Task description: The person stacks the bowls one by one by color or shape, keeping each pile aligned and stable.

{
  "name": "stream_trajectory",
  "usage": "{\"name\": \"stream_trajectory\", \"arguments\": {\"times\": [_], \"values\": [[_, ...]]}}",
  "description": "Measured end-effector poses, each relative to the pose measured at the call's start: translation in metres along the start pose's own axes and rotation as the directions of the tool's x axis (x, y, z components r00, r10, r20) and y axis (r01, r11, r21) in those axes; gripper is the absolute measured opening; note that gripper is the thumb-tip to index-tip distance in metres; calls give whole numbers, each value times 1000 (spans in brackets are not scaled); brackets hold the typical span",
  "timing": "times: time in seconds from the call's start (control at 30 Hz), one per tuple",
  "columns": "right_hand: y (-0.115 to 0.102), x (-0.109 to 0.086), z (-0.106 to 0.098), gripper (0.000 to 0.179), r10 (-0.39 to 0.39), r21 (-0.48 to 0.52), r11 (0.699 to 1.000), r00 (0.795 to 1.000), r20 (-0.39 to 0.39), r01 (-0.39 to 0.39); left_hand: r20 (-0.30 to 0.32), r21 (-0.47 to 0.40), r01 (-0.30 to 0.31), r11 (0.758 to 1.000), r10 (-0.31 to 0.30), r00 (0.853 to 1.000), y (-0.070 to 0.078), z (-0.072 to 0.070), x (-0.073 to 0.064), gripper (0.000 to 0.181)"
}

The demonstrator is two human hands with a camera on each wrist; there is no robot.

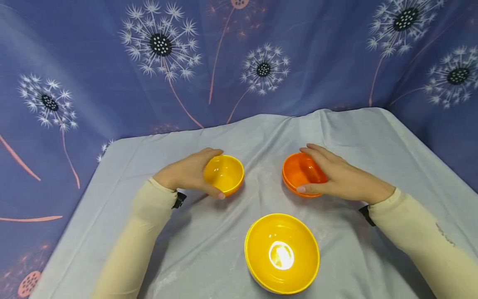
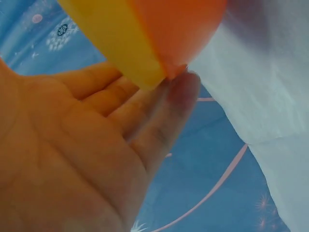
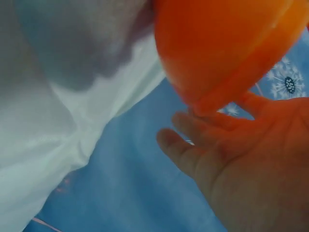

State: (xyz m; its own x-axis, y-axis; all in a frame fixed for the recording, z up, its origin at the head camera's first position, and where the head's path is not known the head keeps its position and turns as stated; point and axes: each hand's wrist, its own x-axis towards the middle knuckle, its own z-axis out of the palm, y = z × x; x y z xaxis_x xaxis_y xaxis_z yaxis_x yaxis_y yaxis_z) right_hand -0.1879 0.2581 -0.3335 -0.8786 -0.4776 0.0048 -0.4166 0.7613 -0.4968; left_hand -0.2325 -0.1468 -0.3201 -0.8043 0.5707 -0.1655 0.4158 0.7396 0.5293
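Note:
In the head view, my left hand (image 1: 190,172) spans a small yellow bowl (image 1: 224,172) nested in an orange bowl (image 1: 236,191), thumb along the near side and fingers along the far side. The left wrist view shows straight fingers (image 2: 159,130) at the edge of the yellow bowl (image 2: 113,38) and orange bowl (image 2: 178,29). On the other side, my right hand (image 1: 341,178) reaches around two nested orange bowls (image 1: 302,168). Its fingers (image 3: 186,154) are extended in the right wrist view, the index tip apart from the orange bowls (image 3: 217,48).
A larger yellow bowl (image 1: 281,272) stands upright on the pale cloth-covered table (image 1: 209,249), nearer to me and between the forearms. Behind the table hangs a blue dandelion-patterned curtain (image 1: 224,54), which also runs along both sides.

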Motion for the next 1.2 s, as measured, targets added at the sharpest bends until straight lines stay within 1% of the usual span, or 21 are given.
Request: {"name": "stream_trajectory", "arguments": {"times": [0.1,0.2,0.33,0.4,0.43,0.47,0.5,0.53,0.6,0.67,0.7,0.73,0.8,0.83,0.87,0.9,0.97,1.07,1.1,1.17,1.2], "values": [[5,2,2,100,-13,24,1000,1000,12,13,-14,33,9,999,-8,1000,4,1,2,126],[6,4,3,97,-36,13,999,999,8,36,-42,69,20,997,-17,999,6,0,1,125],[6,3,2,90,-36,-10,999,999,15,36,-122,101,35,994,-23,992,13,-4,-6,121],[5,3,1,87,-20,-15,1000,999,27,21,-178,120,26,992,-4,984,20,-7,-14,120],[5,2,1,85,-13,-17,1000,999,34,13,-208,132,4,991,24,978,26,-8,-18,120],[5,2,1,84,-5,-17,1000,999,41,6,-233,139,-41,989,73,970,32,-9,-22,119],[5,1,0,83,4,-16,1000,999,46,-4,-254,149,-99,984,135,958,40,-9,-26,119],[5,1,0,82,10,-16,1000,999,48,-9,-269,157,-169,973,207,941,48,-9,-30,119],[5,0,-1,82,15,-15,1000,999,51,-14,-273,170,-316,934,352,895,66,-7,-39,119],[5,0,-1,83,19,-22,1000,999,49,-18,-248,176,-463,869,494,833,85,-2,-47,117],[4,-1,-1,83,20,-30,999,999,45,-19,-230,179,-518,837,547,805,93,1,-50,115],[4,-2,-2,85,17,-41,999,999,39,-15,-209,180,-561,808,589,780,101,5,-53,113],[2,-3,-2,89,7,-62,998,1000,23,-5,-164,179,-628,757,653,740,115,15,-56,109],[1,-4,-3,92,-2,-73,997,1000,13,3,-137,186,-652,735,676,724,119,21,-57,108],[0,-5,-3,95,-8,-81,997,1000,6,9,-105,189,-665,723,688,718,123,26,-56,109],[-1,-6,-3,97,-16,-85,996,1000,1,16,-68,203,-669,715,692,719,126,32,-56,109],[-2,-6,-2,101,-33,-88,996,999,-4,33,14,222,-664,714,678,735,130,42,-54,112],[-1,-5,1,100,-55,-97,994,999,-5,54,118,250,-632,733,625,772,132,54,-51,114],[-1,-5,2,100,-64,-104,993,998,-10,63,138,250,-627,738,613,778,131,56,-50,114],[0,-3,4,99,-89,-121,989,995,-34,84,156,243,-611,754,591,791,129,57,-49,118],[1,-2,6,100,-105,-133,986,993,-53,97,145,232,-605,762,588,796,128,55,-48,120]]}}
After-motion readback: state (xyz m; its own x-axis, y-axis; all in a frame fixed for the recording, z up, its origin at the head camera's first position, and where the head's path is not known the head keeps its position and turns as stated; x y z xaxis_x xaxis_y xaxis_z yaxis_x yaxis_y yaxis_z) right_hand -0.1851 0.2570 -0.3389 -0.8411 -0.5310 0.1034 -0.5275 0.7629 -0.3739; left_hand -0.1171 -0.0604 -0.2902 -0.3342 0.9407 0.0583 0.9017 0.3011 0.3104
